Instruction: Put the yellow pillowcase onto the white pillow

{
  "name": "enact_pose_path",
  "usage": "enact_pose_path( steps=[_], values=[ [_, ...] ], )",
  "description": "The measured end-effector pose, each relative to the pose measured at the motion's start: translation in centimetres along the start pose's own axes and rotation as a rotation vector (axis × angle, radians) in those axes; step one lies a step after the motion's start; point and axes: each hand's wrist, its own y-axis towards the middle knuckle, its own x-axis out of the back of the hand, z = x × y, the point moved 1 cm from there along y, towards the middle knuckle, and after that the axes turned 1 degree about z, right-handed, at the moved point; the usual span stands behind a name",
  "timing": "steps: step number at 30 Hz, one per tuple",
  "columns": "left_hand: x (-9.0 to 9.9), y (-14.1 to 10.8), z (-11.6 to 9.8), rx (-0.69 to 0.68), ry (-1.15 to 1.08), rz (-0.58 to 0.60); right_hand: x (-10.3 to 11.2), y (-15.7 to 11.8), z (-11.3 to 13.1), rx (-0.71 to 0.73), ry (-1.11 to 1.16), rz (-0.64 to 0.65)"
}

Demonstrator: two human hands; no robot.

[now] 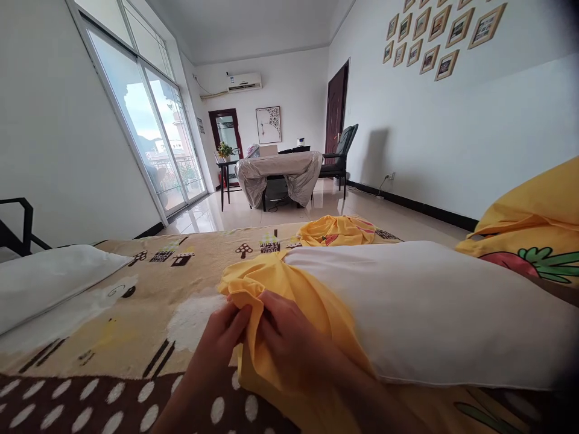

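Observation:
A yellow pillowcase [316,295] is drawn partway over one end of a white pillow [434,301], and most of the pillow is bare to the right. My left hand [226,328] pinches the gathered yellow cloth between thumb and fingers. Close beside it, my right hand [287,331] is closed on the same bunched cloth, with some of its fingertips hidden in the folds. Below my hands a loose part of the pillowcase hangs down over the bed. Both forearms reach in from the bottom edge.
A patterned blanket [199,271] covers the bed. Another white pillow [58,265] lies at left, crumpled yellow cloth [337,230] at the far edge, and yellow pillows with a radish print [529,229] at right. Beyond stand a covered table [280,163] and black chair [341,157].

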Motion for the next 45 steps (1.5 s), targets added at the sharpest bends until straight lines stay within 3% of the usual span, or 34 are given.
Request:
enact_pose_path(
  steps=[6,11,16,23,29,33,36,40,45],
  values=[
    [1.1,0.6,-0.2,0.149,-0.419,0.073,0.7,-0.1,0.7,0.076,-0.105,-0.017],
    [1.6,0.7,-1.4,0.16,-0.585,0.037,1.8,0.2,-0.3,-0.022,-0.544,-0.072],
    [1.4,0.4,-1.7,0.188,-0.601,0.009,2.0,1.0,-2.1,-0.077,-0.744,-0.025],
    [1.2,0.4,-0.9,0.158,-0.483,0.065,4.4,1.0,-2.2,-0.103,-0.637,-0.268],
    [1.2,1.1,0.3,0.173,-0.41,0.09,6.4,0.7,-2.8,-0.169,-0.62,-0.363],
    [1.5,1.4,0.2,0.152,-0.477,-0.005,6.7,0.5,-2.6,-0.201,-0.644,-0.376],
    [2.2,1.2,-1.0,0.116,-0.586,-0.143,6.9,0.3,-2.3,-0.2,-0.681,-0.311],
    [3.8,1.3,-2.7,0.078,-0.698,-0.314,7.5,-0.2,-2.2,-0.271,-0.805,-0.357],
    [5.6,3.4,-1.2,0.102,-0.756,-0.43,7.2,0.2,-4.0,-0.44,-0.937,-0.293]
  ],
)
